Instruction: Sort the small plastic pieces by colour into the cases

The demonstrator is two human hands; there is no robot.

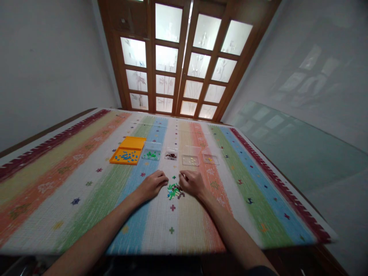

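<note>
A small mixed pile of green pieces point(172, 190), with brown pieces point(179, 194) and a few blue and pale ones, lies on the striped tablecloth point(161, 230). Just left of it rests my left hand point(153, 184), its fingers curled in; whether they hold anything is hidden. At the pile's upper right is my right hand point(192, 182), closed with thumb and fingers drawn together. Anything in its grip is too small or covered to make out. Part of the pile's right edge is hidden by this hand.
Beyond my hands stand an orange box point(128, 143) with blue pieces, and clear boxes: one with green pieces point(151, 155), one with brown pieces point(171, 155), one with cream pieces point(192, 161), one with yellow-orange pieces point(211, 160). Wood-framed glass doors point(178, 76) rise behind the table.
</note>
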